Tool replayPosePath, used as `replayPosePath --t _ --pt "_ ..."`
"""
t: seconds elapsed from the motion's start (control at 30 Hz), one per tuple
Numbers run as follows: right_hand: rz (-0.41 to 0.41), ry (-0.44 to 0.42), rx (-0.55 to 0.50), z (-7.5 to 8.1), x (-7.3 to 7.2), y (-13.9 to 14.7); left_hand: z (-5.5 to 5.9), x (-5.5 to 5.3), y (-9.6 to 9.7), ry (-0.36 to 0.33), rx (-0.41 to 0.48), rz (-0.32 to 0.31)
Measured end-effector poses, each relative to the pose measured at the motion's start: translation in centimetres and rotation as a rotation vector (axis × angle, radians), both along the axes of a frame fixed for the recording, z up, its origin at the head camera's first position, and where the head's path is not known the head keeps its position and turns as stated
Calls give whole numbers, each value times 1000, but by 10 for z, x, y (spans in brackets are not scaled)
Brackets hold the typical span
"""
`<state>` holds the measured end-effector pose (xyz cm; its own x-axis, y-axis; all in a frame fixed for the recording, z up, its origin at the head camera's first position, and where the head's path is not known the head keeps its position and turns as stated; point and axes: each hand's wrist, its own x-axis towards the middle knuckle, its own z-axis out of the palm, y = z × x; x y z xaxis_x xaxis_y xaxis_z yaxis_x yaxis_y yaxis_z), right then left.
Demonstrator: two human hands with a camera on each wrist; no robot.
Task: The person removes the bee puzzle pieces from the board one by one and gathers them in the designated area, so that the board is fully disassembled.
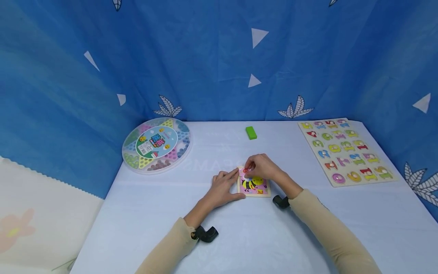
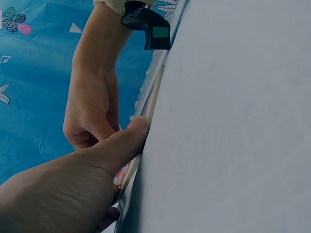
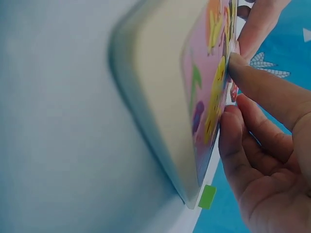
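On the white table lies a small square bee puzzle (image 1: 254,185) with a pale wooden frame, a yellow and black bee and a pink background. My left hand (image 1: 222,188) steadies it, with the straight thumb at the lower left corner and the index finger at the upper left. My right hand (image 1: 265,166) reaches over the top of the puzzle. Its thumb and fingers pinch a small red puzzle piece (image 1: 246,171) at the upper left. In the right wrist view the thumb touches the picture (image 3: 212,92), and the fingers mostly hide the piece.
A green block (image 1: 251,133) lies behind the puzzle. At the back left is a round Chinese checkers set (image 1: 157,145) under a clear lid. A wooden number puzzle board (image 1: 347,152) lies at right. Blue cloth (image 1: 219,57) hangs behind the table.
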<state>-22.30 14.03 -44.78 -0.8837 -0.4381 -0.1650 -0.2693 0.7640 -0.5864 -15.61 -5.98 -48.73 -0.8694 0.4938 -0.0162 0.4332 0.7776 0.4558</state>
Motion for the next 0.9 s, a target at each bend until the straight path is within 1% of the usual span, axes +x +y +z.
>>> replayPosePath --t 0.17,0.37,0.57,0.73,0.9 --pt "8 -14 -21 -2 0 0 0 0 0 -7 11 -3" --pt "15 -24 -19 -2 0 1 1 -1 0 -13 9 -26" --pt "40 12 -20 -4 -1 3 0 -2 -1 -25 33 -50" --pt "67 25 -31 -4 -2 3 0 -3 -2 -35 59 -47" --pt "62 12 -29 -7 -2 3 0 -2 -3 -37 66 -44"
